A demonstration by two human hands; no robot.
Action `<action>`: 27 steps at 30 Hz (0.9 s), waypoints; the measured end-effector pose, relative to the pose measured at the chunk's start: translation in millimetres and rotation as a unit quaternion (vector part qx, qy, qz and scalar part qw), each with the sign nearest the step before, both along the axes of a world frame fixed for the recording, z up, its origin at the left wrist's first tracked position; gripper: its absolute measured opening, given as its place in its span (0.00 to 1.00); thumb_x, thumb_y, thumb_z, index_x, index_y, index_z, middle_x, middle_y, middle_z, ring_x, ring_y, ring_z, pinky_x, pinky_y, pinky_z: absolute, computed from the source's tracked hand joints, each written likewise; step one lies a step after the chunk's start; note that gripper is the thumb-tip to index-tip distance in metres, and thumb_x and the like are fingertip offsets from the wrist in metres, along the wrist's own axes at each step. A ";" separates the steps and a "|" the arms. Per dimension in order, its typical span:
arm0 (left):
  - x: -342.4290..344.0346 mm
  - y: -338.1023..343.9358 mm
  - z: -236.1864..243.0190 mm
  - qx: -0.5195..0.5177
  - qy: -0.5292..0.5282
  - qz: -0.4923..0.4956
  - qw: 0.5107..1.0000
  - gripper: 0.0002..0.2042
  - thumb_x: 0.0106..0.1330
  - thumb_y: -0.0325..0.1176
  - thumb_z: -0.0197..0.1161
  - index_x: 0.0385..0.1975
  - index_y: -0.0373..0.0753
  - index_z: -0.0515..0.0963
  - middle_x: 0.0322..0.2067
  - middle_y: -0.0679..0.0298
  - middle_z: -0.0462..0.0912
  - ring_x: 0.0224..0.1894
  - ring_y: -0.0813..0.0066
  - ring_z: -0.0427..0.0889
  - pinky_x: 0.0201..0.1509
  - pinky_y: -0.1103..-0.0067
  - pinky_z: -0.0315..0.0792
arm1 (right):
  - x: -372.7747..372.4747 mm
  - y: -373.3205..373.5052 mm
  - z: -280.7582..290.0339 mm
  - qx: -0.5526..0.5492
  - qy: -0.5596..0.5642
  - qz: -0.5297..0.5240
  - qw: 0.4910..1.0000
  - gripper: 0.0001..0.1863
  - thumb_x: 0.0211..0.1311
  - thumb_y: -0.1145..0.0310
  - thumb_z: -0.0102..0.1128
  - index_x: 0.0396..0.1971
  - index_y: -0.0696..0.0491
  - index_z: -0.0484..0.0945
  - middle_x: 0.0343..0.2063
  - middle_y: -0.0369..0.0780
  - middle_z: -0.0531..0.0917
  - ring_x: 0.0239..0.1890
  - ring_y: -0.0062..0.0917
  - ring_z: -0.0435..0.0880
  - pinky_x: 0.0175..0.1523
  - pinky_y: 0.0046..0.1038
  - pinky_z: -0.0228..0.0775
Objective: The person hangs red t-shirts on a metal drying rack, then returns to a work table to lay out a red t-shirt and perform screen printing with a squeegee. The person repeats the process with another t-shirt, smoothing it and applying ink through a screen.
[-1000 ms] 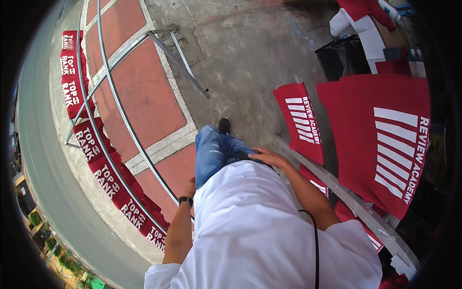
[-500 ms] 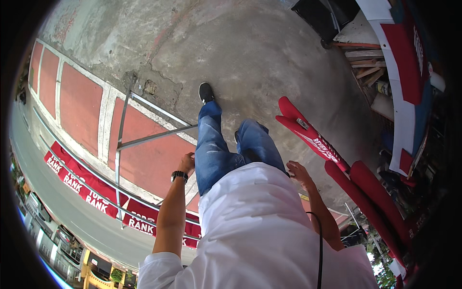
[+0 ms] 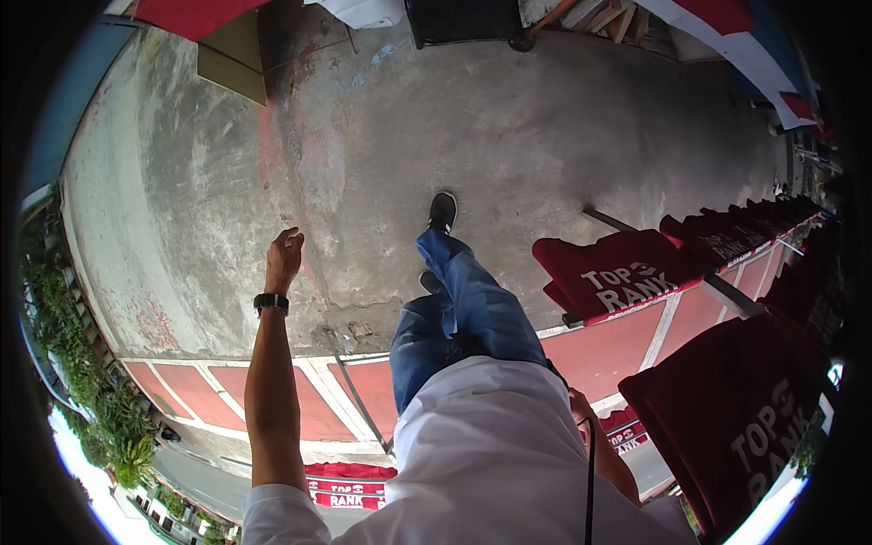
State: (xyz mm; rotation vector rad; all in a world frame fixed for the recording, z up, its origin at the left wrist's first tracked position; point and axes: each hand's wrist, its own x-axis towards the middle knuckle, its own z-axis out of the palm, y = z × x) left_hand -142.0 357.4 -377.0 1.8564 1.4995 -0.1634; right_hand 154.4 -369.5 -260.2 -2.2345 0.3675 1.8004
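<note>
My left hand [image 3: 284, 256], with a black watch [image 3: 271, 302] on its wrist, swings out ahead over the concrete floor [image 3: 363, 154]. Its fingers are loosely bent and apart, holding nothing. Low beside my right hip is my right hand [image 3: 580, 409], mostly hidden by the shirt and a black cable [image 3: 591, 472]; its fingers do not show clearly. The closest things on that side are dark red cloth pieces [image 3: 627, 272] with white lettering, draped over metal bars. Another large red cloth [image 3: 727, 418] hangs nearer, at the lower right. My legs in blue jeans [image 3: 490, 309] are in mid-stride.
Red paving panels [image 3: 313, 404] with white borders run behind me, beside a road. A black box-like object [image 3: 463, 23] stands at the far edge, near stacked wood pieces [image 3: 609, 16]. A tan board [image 3: 232, 64] leans at far left. Green plants [image 3: 109, 400] line the left.
I have stepped and turned to the left. My left hand has swung forward, and my right hand has dropped back by the hip. The red cloths now show their lettered faces.
</note>
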 end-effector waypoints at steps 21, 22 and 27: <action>391.3 260.5 80.9 -0.138 -0.028 -0.358 0.923 0.20 0.72 0.45 0.64 0.50 0.33 0.83 0.44 0.45 0.88 0.49 0.47 0.88 0.55 0.62 0.81 | -10.7 403.7 23.2 0.096 -0.011 -0.276 0.956 0.26 0.70 0.53 0.69 0.60 0.53 0.79 0.41 0.42 0.86 0.38 0.28 0.87 0.41 0.32 0.81; 428.2 256.8 105.0 -0.133 -0.078 -0.385 0.910 0.18 0.71 0.42 0.65 0.50 0.34 0.83 0.44 0.46 0.89 0.47 0.49 0.89 0.53 0.63 0.82 | 2.2 414.7 25.1 0.096 0.001 -0.295 0.951 0.26 0.70 0.53 0.68 0.60 0.53 0.79 0.42 0.42 0.86 0.39 0.29 0.87 0.42 0.33 0.82; 621.9 199.9 231.5 -0.225 -0.156 -0.542 0.795 0.17 0.75 0.40 0.65 0.51 0.31 0.83 0.44 0.47 0.89 0.47 0.53 0.90 0.51 0.67 0.82 | 97.0 432.8 18.9 0.094 0.062 -0.483 0.868 0.25 0.71 0.55 0.67 0.61 0.53 0.79 0.46 0.44 0.87 0.43 0.31 0.89 0.46 0.37 0.84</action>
